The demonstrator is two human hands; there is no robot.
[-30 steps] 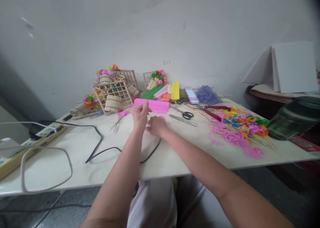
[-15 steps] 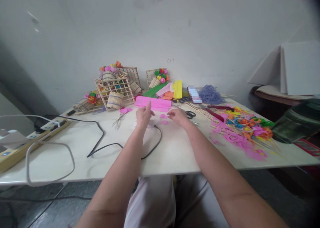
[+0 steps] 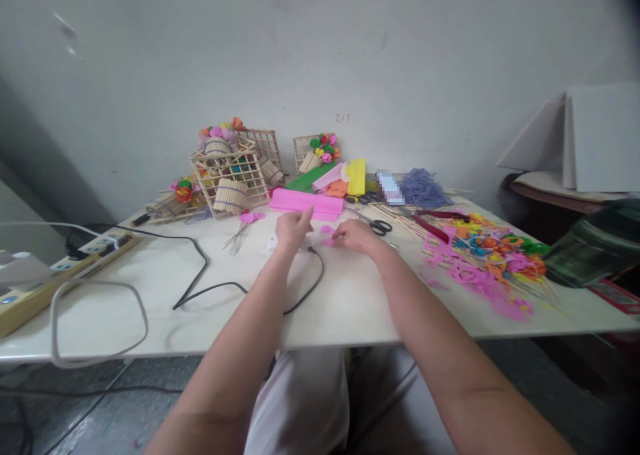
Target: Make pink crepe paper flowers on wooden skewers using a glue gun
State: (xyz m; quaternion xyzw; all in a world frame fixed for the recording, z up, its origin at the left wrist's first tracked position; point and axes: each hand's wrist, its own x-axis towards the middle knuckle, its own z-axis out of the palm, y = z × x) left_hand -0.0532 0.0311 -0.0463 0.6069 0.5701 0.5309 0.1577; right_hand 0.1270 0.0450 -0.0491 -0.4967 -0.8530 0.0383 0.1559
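Observation:
My left hand [image 3: 293,229] hovers low over the white table [image 3: 350,295], fingers curled, above a small white thing [image 3: 273,243] and the end of a black cable [image 3: 300,295]. My right hand [image 3: 356,234] rests on the table with fingertips pinched on a small pink paper piece [image 3: 329,242]. A second pink piece [image 3: 327,229] lies between the hands. Just behind them sits a folded pink paper stack [image 3: 306,204].
Black scissors [image 3: 376,226], red pliers [image 3: 433,225], a heap of coloured paper scraps [image 3: 485,255], wooden stick baskets with paper flowers [image 3: 230,175], wires with pink petals [image 3: 243,232], and a power strip [image 3: 65,268] at the left edge. A dark bag [image 3: 595,242] at right.
My hands parted: the right swung out to the right, then came back to the pink piece. The left hand lowered and its raised finger curled in.

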